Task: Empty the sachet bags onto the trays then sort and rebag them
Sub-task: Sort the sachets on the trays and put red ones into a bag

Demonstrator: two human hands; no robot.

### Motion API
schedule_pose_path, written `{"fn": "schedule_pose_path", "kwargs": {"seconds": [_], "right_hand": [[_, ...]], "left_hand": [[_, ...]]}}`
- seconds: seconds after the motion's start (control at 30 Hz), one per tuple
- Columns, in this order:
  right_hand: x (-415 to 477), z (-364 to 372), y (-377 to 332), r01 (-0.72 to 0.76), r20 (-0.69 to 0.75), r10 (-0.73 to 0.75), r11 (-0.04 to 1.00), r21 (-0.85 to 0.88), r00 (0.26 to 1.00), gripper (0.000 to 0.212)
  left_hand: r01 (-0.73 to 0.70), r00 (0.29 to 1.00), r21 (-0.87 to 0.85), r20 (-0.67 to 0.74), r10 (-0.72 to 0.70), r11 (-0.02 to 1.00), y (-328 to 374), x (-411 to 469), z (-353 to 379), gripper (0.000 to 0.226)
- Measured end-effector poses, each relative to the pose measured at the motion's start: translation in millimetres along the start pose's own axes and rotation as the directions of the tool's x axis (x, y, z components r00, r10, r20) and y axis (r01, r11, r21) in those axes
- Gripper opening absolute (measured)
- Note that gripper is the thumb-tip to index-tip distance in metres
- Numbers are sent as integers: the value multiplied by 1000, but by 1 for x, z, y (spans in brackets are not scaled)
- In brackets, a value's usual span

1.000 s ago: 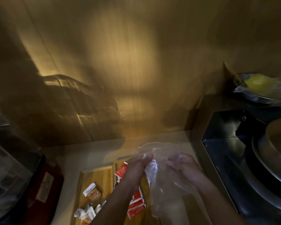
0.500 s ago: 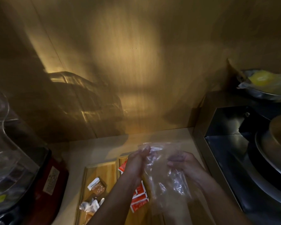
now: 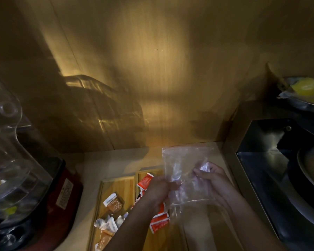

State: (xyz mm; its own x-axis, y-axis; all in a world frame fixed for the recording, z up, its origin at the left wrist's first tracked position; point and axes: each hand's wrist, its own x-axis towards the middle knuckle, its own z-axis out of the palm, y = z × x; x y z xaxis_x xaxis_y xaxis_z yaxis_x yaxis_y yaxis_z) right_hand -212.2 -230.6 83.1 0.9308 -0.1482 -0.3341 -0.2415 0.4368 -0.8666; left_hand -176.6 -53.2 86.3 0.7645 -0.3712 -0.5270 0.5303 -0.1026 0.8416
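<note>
head view: both hands' fingers grip a clear bag [image 3: 186, 171] over sachet-strewn wooden trays [image 3: 120, 187].

Two trays lie side by side on the bench [image 3: 91, 171]: the left tray [image 3: 120, 189] holds sachets [image 3: 113, 201], the right tray [image 3: 172, 238] holds more sachets [image 3: 159, 221]. Above the right tray both hands hold a bag [image 3: 187, 171], left hand [image 3: 159, 192] at its left, right hand [image 3: 214, 180] at its right. An appliance [image 3: 16, 178] stands left of the trays, a cabinet [image 3: 272, 178] right, the wall [image 3: 152, 69] behind.
</note>
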Motion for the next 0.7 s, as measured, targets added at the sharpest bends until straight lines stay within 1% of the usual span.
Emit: {"fn": "schedule_pose_path", "kwargs": {"seconds": [0.07, 0.1, 0.17, 0.23, 0.3, 0.33, 0.37, 0.47, 0.53, 0.6, 0.63, 0.67, 0.7], "right_hand": [[-3, 1, -2, -55, 81, 54, 999, 4, 995, 18], [-3, 1, -1, -93, 104, 95, 995, -25, 990, 23], [-4, 1, 1, -143, 109, 152, 986, -87, 982, 27], [-4, -1, 4, -138, 103, 148, 986, -99, 984, 32], [-4, -4, 4, -143, 84, 155, 981, -128, 984, 39], [-5, -6, 4, -142, 91, 155, 981, -133, 984, 36], [-6, -8, 3, -135, 117, 149, 984, -117, 982, 32], [-9, -14, 1, -142, 224, 145, 989, -29, 964, 35], [-12, -16, -3, -152, 230, 139, 988, 38, 963, 28], [-11, -17, -6, -132, 310, 108, 990, 58, 945, 35], [-11, -17, -8, -132, 331, 109, 990, 47, 937, 46], [-12, -17, -10, -137, 353, 122, 990, 19, 928, 51], [-13, -17, -13, -133, 353, 140, 990, -44, 925, 44]], "left_hand": [[-33, 999, -8, -20, 33, 999, 4, -1, -1, 17], [-48, 998, -8, -32, 48, 999, 5, -2, -2, 18], [-68, 997, -46, -34, 67, 997, 6, -3, -3, 18], [-88, 996, -59, -18, 87, 994, 6, -5, -5, 12], [-110, 994, -34, -6, 110, 993, 6, -8, -7, 12], [-126, 992, -33, 1, 126, 991, 6, -9, -8, 14], [-148, 989, -36, 12, 148, 988, 6, -10, -9, 16], [-198, 979, -39, 50, 200, 979, 4, -10, -12, 26], [-207, 975, -72, 68, 212, 976, 4, -10, -14, 30], [-213, 969, -137, 96, 227, 967, 6, -12, -14, 31], [-210, 968, -163, 105, 229, 964, 7, -14, -14, 29], [-199, 968, -182, 115, 222, 963, 7, -14, -15, 26], [-179, 972, -187, 115, 203, 966, 7, -16, -15, 28]]}}
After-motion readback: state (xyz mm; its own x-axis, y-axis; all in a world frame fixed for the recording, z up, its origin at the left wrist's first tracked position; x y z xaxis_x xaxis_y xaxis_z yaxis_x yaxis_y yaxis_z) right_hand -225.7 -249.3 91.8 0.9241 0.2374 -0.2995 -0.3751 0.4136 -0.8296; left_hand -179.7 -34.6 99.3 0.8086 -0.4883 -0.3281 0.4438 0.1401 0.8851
